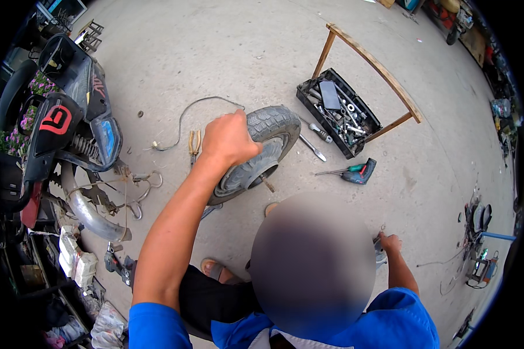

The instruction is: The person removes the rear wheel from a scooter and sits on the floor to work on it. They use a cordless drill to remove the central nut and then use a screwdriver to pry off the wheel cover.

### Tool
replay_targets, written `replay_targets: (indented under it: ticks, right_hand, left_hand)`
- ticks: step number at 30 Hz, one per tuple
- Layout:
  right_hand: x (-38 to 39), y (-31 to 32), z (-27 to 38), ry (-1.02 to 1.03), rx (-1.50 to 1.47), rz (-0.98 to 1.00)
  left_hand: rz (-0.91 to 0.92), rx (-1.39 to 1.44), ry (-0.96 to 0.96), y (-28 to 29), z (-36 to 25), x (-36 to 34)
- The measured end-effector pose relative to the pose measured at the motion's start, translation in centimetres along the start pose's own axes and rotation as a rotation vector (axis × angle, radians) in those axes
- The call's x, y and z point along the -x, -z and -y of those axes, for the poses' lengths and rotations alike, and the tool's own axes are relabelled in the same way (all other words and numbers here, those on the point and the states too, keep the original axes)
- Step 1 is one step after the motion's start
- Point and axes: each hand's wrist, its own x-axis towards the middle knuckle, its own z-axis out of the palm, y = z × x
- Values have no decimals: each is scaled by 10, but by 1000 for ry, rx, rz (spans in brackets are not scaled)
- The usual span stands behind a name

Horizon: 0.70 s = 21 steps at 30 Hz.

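My left hand (230, 139) is closed over the rim of a wheel with a black treaded tyre (278, 125). The wheel stands tilted on the concrete, its grey hub facing me and a threaded axle (267, 184) sticking out. Off to the right, my right hand (391, 242) is closed around a grey object (380, 253), mostly hidden, whose kind I cannot make out. Pliers with yellow handles (194, 142) lie left of the wheel. Beyond its right side lie a flat metal bar (314, 149) and a screwdriver (321, 133).
An open black toolbox (308, 93) full of sockets and tools stands beside a wooden frame (378, 63). Near it lies a dark power tool (360, 173). A thin cable (183, 115) curves behind the wheel. At left stands a scooter (70, 125); tools and cords (480, 232) lie far right.
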Motion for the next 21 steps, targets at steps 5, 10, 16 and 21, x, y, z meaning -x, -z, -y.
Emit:
replay_targets:
  ticks: [5,10,16,21]
  right_hand:
    - [8,56,58,401,-348,82]
    - [85,146,170,679,-829,159]
    - [151,239,256,1199,-980,-42]
    - [169,245,287,1472,-904,58]
  left_hand:
    - [41,-23,-95,-3,-13,-1]
    - [22,-34,-334,-8,-20,-1]
    - [31,15,-532,-10,-29,-4]
    - [23,52,-530,-10,-31,-10]
